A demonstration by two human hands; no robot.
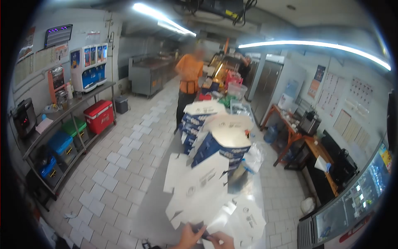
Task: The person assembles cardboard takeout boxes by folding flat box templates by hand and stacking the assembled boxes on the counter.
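At the bottom edge, my left hand [190,236] and my right hand [221,240] are close together, fingers closed at the near edge of an unfolded white cardboard box blank [201,186]. A small dark, bluish piece shows between the fingers, seemingly a flap of the blank; blur hides its detail. Right of it lies another white blank [244,220] with small printed marks. Just beyond, folded blue-and-white cardboard boxes [222,145] are stacked on the metal table [155,211], and a second stack [195,120] stands behind them.
A person in an orange shirt [190,72] stands by the table's far left; another in dark clothes [245,68] is farther back. Clear plastic bags [256,157] lie right of the boxes. A shelf with a red cooler [99,116] lines the left; a glass-door fridge [352,211] stands right.
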